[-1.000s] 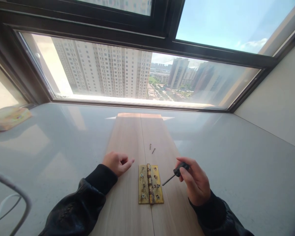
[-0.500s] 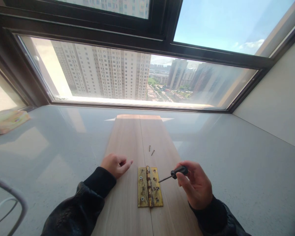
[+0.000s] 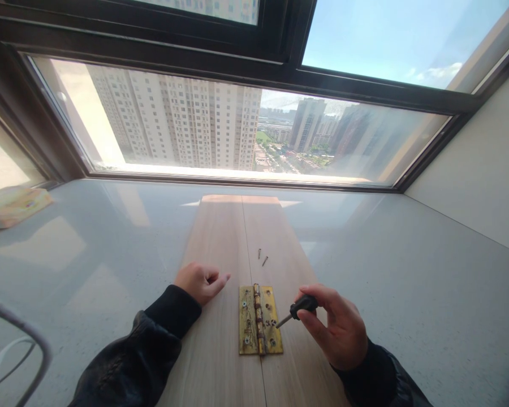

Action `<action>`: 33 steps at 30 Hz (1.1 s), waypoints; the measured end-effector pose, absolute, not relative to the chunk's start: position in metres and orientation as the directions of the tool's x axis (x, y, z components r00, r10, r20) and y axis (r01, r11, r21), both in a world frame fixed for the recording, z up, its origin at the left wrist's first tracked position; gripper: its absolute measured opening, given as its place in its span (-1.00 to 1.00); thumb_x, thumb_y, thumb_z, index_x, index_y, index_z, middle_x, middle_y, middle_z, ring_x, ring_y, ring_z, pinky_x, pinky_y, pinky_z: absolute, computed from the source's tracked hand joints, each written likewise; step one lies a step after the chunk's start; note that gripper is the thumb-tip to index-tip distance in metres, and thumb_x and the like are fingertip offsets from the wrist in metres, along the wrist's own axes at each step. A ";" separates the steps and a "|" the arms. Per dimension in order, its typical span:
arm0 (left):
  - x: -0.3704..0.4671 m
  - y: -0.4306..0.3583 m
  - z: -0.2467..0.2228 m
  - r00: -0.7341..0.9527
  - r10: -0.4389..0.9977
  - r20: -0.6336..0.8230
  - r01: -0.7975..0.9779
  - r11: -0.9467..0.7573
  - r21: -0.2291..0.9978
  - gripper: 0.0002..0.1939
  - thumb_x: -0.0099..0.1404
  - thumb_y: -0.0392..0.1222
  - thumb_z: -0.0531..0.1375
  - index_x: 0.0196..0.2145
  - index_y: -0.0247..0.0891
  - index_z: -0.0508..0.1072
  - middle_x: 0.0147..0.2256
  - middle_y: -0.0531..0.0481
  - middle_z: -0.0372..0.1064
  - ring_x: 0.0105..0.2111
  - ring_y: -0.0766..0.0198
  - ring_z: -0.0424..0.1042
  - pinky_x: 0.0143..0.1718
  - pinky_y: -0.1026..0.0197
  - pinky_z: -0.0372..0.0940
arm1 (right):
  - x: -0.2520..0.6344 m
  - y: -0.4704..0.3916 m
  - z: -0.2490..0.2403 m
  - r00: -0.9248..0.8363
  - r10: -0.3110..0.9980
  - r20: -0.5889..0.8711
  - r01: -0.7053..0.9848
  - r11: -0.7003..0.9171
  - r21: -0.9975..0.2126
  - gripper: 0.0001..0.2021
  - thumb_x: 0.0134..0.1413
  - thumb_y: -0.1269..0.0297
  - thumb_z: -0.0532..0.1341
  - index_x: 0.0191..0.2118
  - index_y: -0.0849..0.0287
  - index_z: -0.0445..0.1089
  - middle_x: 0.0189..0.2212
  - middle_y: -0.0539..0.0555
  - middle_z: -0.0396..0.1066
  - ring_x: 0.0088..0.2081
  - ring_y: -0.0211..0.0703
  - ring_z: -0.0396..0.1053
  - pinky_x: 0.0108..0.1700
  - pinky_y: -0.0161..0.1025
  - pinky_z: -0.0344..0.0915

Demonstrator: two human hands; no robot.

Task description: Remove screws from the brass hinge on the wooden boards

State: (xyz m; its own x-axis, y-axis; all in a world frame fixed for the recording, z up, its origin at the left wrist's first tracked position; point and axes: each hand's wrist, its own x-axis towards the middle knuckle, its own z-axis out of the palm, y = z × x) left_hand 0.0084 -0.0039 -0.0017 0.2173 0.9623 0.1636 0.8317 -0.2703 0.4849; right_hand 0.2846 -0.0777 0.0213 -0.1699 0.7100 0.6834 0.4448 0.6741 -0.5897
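Where the two pale wooden boards meet along a thin seam in the lower middle of the frame, a brass hinge lies flat and open, its knuckle running along that seam and one leaf on each board. The metal is yellow, worn and scratched, and screw heads show in several holes of both leaves. The right hand, at the lower right of centre, pinches a small screwdriver by its black handle between thumb and fingertips; the thin shaft slants down to the left, and its tip sits at a screw head on the right leaf of the hinge. The left hand, just left of the hinge, rests on the left board in a loose curl, index finger pointing toward the hinge, holding nothing that can be seen. Both wrists wear dark sleeves. Two loose screws lie on the right board just above the hinge, close together. The boards rest on a glossy grey sill beneath a wide window, and a flat yellowish pack sits at the left edge of the frame.
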 end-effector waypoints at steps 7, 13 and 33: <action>0.006 -0.001 -0.002 0.244 0.963 0.114 0.838 -0.268 0.476 -0.47 0.21 0.17 0.00 -0.71 -0.29 0.08 -0.69 0.09 -0.08 -0.62 0.40 -0.07 -0.51 0.27 -0.13 | 0.284 -0.080 0.019 -0.086 0.720 0.689 0.403 0.658 -0.637 -0.70 0.10 0.43 0.22 -0.03 0.08 0.35 -0.36 0.06 0.46 -0.44 -0.20 0.41 -0.44 -0.24 0.41; 0.005 0.001 -0.004 0.258 0.962 0.087 0.840 -0.268 0.473 -0.47 0.21 0.18 -0.01 -0.70 -0.28 0.07 -0.69 0.09 -0.08 -0.61 0.40 -0.07 -0.50 0.26 -0.12 | 0.283 -0.079 0.021 -0.146 0.703 0.696 0.415 0.682 -0.602 -0.68 0.10 0.42 0.23 -0.01 0.07 0.35 -0.35 0.06 0.48 -0.42 -0.19 0.43 -0.39 -0.22 0.43; 0.008 -0.001 0.001 0.244 0.963 0.115 0.820 -0.268 0.505 -0.49 0.21 0.14 0.00 -0.70 -0.28 0.09 -0.69 0.09 -0.07 -0.62 0.40 -0.06 -0.50 0.25 -0.11 | 0.269 -0.089 0.034 -0.284 0.672 0.684 0.492 0.715 -0.497 -0.67 0.08 0.52 0.13 -0.04 0.07 0.32 -0.30 0.09 0.49 -0.28 -0.12 0.47 -0.26 -0.20 0.44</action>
State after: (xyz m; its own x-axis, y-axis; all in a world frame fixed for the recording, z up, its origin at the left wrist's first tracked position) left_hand 0.0084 -0.0007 0.0006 0.2441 0.9630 0.1145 0.8203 -0.2680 0.5052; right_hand 0.2693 -0.0891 0.0339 -0.2842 0.6715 0.6843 0.4923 0.7147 -0.4968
